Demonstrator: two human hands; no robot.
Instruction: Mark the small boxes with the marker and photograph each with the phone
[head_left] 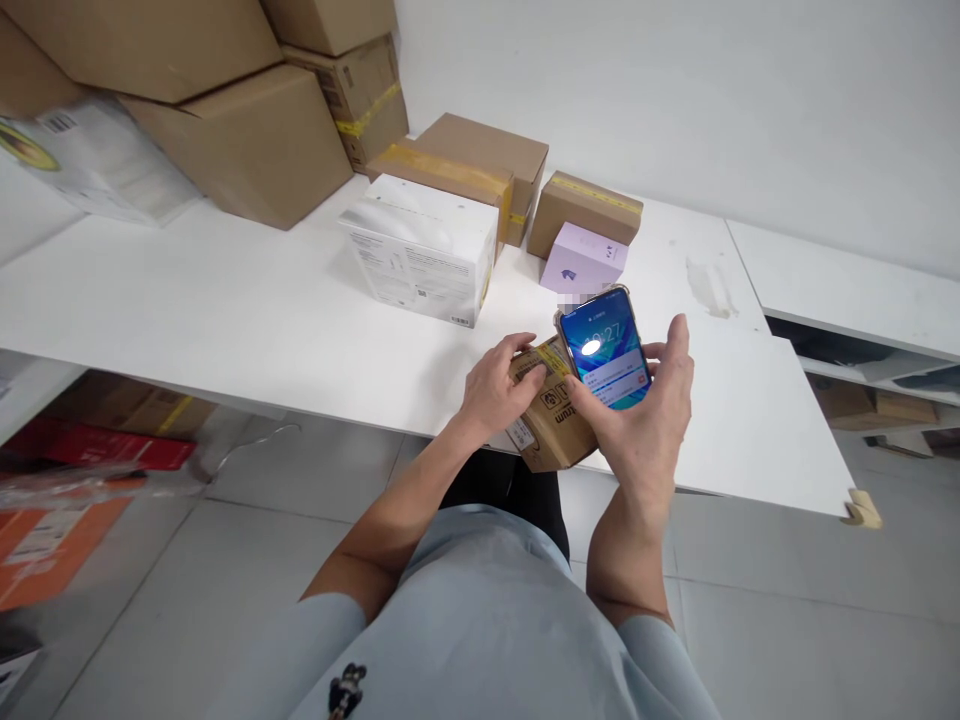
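A small brown cardboard box [559,430] with black print and yellow tape is tilted at the front edge of the white table. Fingers of my left hand [501,385] are wrapped over its left side and top. Just above the box's right part, my right hand [649,420] grips a smartphone [606,350] between thumb and fingers, its screen lit and facing me. The phone covers part of the box. Beyond it on the table lies a lilac box [585,258], and a white printed box [424,250] stands to the left.
Brown cartons [247,140] are stacked at the back left beside a white plastic-wrapped pack [112,160]. More taped cartons [480,150] stand by the wall. The white table [750,420] ends at a padded corner [864,508]. Orange packaging [60,540] lies low at the left.
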